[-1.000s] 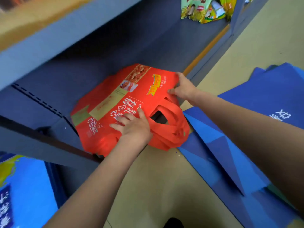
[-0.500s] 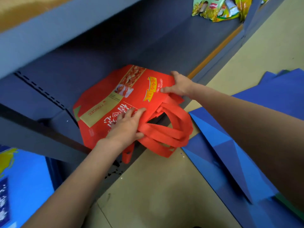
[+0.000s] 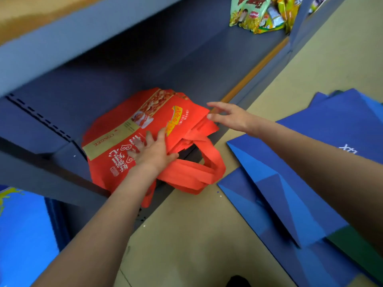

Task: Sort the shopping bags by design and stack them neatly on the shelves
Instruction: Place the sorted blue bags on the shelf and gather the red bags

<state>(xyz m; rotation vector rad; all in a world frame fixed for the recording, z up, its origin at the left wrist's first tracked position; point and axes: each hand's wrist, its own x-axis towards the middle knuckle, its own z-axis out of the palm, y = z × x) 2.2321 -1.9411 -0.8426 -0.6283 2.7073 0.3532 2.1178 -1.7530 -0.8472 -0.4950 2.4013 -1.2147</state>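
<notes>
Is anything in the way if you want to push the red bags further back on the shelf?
Nothing visible is. The red bags lie at the front of the shelf, with bare shelf behind them. The snack packets sit far off to the right. The left hand presses flat on top; the right hand is open beside the bags' corner.

This looks like a shop: a long grey-blue metal display shelf (image 3: 186,59) with an orange price-strip edge (image 3: 255,71) holds bright green and yellow snack packets (image 3: 259,15), and flat blue printed shopping bags (image 3: 310,162) lie on the beige floor (image 3: 196,235).
</notes>
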